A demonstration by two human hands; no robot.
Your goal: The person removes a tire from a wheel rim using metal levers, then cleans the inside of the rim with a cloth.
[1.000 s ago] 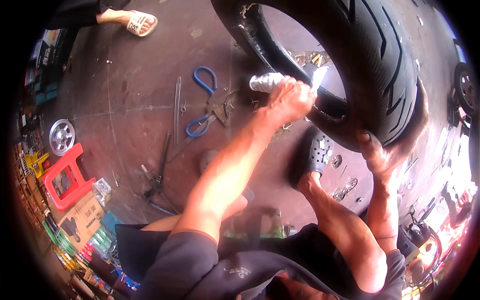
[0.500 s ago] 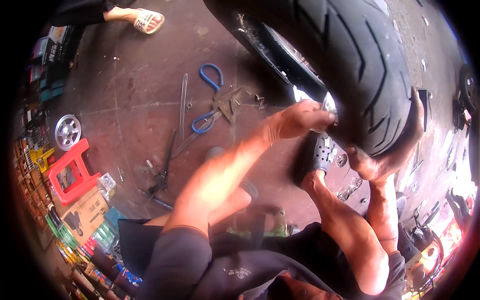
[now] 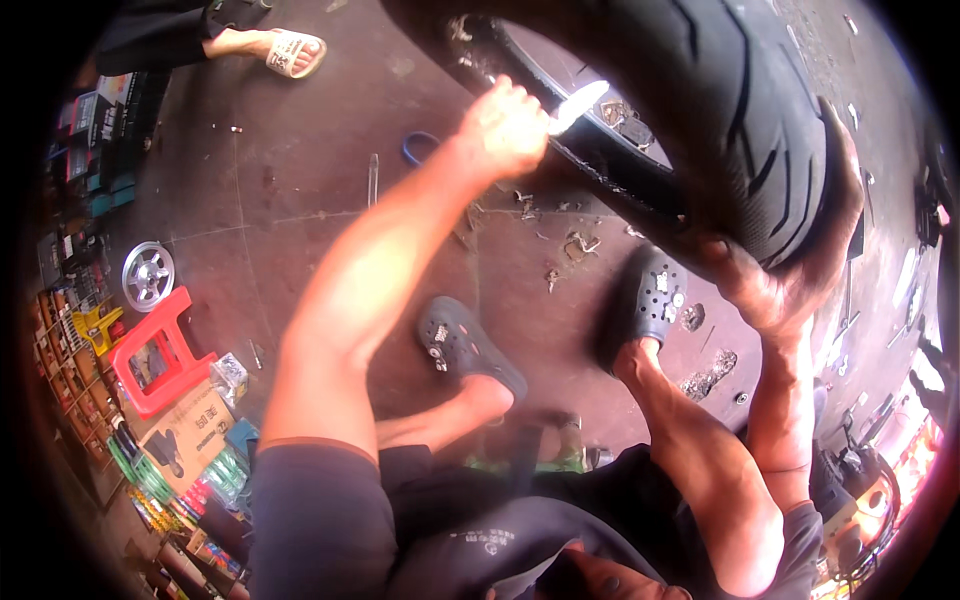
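Note:
A black motorcycle tyre [image 3: 765, 130] stands tilted in front of me, its open middle facing left. My left hand [image 3: 505, 130] is closed in a fist at the tyre's left rim edge. Out of that fist sticks a bright white, tapered piece [image 3: 583, 105], overexposed, so its material is unclear. It lies across the tyre's inner edge. Low on the right, my right hand [image 3: 785, 280] grips the tyre, thumb on the near sidewall and fingers up along the tread.
Between my dark clogs [image 3: 655, 300] and the tyre, scraps [image 3: 580, 245] litter the floor. A blue loop handle [image 3: 420, 148] and a metal bar [image 3: 373, 180] lie beyond my left arm. Left are a red plastic frame [image 3: 150, 365] and silver wheel [image 3: 148, 275]. Another person's sandalled foot [image 3: 295, 52] is far left.
My left hand has moved up and left along the tyre's inner edge with the white piece, which now shows more fully. The right hand keeps its grip on the tyre.

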